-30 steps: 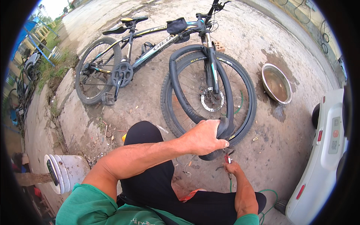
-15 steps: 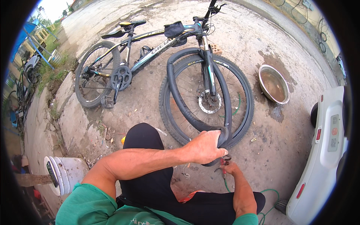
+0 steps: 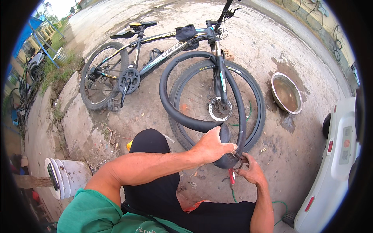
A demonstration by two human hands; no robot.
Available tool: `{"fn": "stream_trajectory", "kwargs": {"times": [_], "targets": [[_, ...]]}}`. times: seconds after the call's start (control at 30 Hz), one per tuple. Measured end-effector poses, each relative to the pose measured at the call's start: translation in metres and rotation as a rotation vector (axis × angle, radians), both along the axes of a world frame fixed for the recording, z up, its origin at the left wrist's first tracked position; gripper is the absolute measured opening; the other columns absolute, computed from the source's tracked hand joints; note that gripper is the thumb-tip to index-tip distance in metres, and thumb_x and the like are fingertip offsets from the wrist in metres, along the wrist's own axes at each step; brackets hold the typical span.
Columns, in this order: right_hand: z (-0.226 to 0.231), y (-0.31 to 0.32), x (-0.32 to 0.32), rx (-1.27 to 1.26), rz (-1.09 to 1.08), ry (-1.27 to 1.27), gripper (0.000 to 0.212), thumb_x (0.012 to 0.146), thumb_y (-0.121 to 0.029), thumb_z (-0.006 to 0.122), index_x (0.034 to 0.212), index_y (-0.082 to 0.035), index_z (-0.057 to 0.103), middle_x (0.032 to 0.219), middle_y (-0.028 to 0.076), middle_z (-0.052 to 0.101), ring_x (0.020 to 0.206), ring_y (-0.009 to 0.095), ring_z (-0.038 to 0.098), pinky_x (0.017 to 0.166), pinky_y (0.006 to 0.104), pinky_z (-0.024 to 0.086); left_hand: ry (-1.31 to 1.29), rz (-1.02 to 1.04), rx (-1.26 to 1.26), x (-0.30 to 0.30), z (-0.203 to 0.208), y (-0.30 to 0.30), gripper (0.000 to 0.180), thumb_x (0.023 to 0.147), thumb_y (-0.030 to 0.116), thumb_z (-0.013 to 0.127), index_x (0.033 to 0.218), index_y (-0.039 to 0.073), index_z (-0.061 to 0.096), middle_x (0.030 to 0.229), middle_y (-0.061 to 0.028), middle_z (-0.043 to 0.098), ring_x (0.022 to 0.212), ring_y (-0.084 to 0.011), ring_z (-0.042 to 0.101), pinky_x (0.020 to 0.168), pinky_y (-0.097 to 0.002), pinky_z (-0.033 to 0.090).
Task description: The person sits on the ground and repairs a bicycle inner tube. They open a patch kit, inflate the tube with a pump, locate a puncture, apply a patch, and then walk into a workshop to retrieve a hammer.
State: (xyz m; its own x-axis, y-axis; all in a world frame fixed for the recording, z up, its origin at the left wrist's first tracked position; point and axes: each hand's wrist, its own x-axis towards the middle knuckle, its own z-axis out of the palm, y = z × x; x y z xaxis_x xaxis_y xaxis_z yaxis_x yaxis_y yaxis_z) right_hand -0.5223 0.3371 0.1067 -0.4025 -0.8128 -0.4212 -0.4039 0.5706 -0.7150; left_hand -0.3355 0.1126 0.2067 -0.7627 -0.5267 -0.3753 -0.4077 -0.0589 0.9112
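Note:
A swollen black inner tube [image 3: 180, 115] loops around the fork of a bicycle [image 3: 167, 48], in front of its front wheel [image 3: 261, 116]. My left hand [image 3: 213, 146] is closed on the tube's near end, where it bulges into a fat fold. Just right of that fold, my right hand [image 3: 252, 170] pinches the tube's dark edge between thumb and fingers; the exact grip is partly hidden. A red air nozzle [image 3: 232, 176] hangs below the fold beside my right thumb, with a green hose [image 3: 234, 195] running down from it. Whether it is fixed to the valve I cannot tell.
A metal basin [image 3: 286, 93] of murky water stands right of the wheel. At the right edge is a white vehicle-like body [image 3: 330, 167] with red reflectors. A white bucket [image 3: 75, 178] stands at lower left. Behind the fork lies a perforated brick [image 3: 228, 55].
The tube looks fatter and its loop has spread leftward. My right hand has risen from the red nozzle to the tube's edge. The left hand has shifted slightly left, still gripping.

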Motion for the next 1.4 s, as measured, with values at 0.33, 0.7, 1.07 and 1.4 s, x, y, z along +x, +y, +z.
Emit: {"fn": "stream_trajectory", "kwargs": {"times": [0.33,0.7,1.07,1.4], "targets": [[0.055,-0.007,-0.001,-0.278,0.105,-0.111,0.085,0.072,-0.014,0.074,0.153,-0.004,0.051,0.146,0.020,0.058,0.141,0.032,0.054,0.117,0.0424,0.043,0.135,0.014,0.221,0.006,-0.015,0.023,0.066,0.091,0.027,0.083,0.133,-0.007,0.045,0.120,-0.0181,0.065,0.110,-0.0187,0.064,0.091,-0.0350,0.055],[0.081,-0.035,0.046,-0.552,0.067,0.272,0.070,0.060,-0.016,0.091,0.123,0.001,0.065,0.104,0.016,0.066,0.091,0.033,0.067,0.084,0.0427,0.055,0.092,-0.192,0.132,0.015,0.006,0.023,0.071,0.096,0.028,0.075,0.144,-0.009,0.039,0.131,-0.0248,0.064,0.119,-0.0244,0.065,0.098,-0.0372,0.054],[0.078,-0.003,0.003,-0.666,0.132,0.113,0.060,0.056,-0.027,0.076,0.107,0.002,0.065,0.091,0.014,0.064,0.082,0.028,0.064,0.075,0.0374,0.051,0.195,-0.158,0.027,0.039,0.095,-0.091,0.037,0.099,0.023,0.071,0.121,-0.007,0.068,0.095,-0.0145,0.075,0.075,-0.0155,0.073,0.055,-0.0263,0.055],[0.081,-0.003,0.003,-0.705,0.112,-0.031,0.059,0.056,-0.031,0.073,0.104,0.002,0.065,0.090,0.013,0.064,0.081,0.025,0.063,0.076,0.0346,0.050,-0.495,0.380,-0.781,0.050,-0.020,-0.307,0.091,0.085,0.034,0.084,0.161,0.011,0.041,0.140,-0.0247,0.060,0.130,-0.0409,0.060,0.104,-0.0459,0.056]]}}
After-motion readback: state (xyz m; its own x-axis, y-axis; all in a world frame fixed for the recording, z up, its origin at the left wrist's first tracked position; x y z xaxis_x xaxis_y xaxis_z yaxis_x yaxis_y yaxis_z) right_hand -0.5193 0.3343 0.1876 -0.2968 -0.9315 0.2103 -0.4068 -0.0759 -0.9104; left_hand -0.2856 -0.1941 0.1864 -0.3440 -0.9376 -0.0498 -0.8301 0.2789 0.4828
